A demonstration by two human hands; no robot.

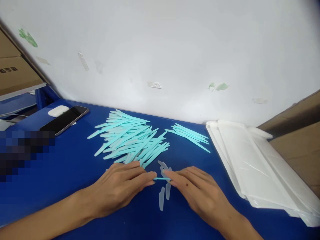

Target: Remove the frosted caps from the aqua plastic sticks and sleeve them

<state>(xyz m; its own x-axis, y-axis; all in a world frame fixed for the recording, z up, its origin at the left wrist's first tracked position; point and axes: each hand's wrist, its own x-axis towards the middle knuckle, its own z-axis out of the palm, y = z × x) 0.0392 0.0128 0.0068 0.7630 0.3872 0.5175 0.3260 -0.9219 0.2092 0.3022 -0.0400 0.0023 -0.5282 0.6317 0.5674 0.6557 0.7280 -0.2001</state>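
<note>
Between the fingertips of both hands is a thin turquoise eyebrow razor (162,179), seen edge-on. My left hand (117,186) pinches its left end, and my right hand (200,190) pinches the other. Fingers cover both ends, so I cannot tell whether its blade is capped. Several translucent blade covers (161,199) lie on the blue table just below and behind the held razor. Beyond my left hand spreads a large heap of turquoise razors (132,136), many with translucent covers on. A smaller bunch of razors (190,136) lies farther right.
White plastic bags (252,163) are stacked on the right, beside a cardboard box (297,143). A phone (67,119) and a white earbud case (58,110) rest at the back left. A white wall (160,50) rises behind the table. Another cardboard box (17,75) stands far left.
</note>
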